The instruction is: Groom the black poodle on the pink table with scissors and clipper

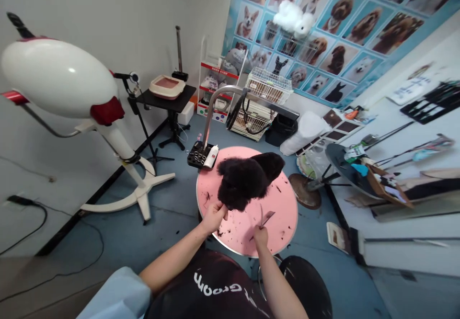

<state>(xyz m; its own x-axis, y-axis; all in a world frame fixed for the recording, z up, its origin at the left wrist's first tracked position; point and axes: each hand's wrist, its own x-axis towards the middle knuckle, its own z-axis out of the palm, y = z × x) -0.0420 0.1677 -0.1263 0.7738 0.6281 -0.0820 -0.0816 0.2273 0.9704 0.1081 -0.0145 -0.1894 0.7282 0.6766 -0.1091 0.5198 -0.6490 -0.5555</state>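
A black fluffy dog point(244, 180) is on the round pink grooming table point(212, 185), its features lost in the dark coat. My left hand point(215, 217) is closed at the dog's near left side, with fingertips pinching its fur. My right hand point(261, 237) holds a pair of scissors point(268, 218) over the tabletop. Their blades are spread apart and clear of the dog. Tufts of cut black hair lie scattered on the pink surface around both hands.
A tool tray point(197, 155) with several scissors and a white bottle point(211, 156) sits at the table's far left edge. A curved metal grooming arm point(212, 103) rises there. A large white dryer point(61, 77) stands left, a black stool point(305, 285) near right.
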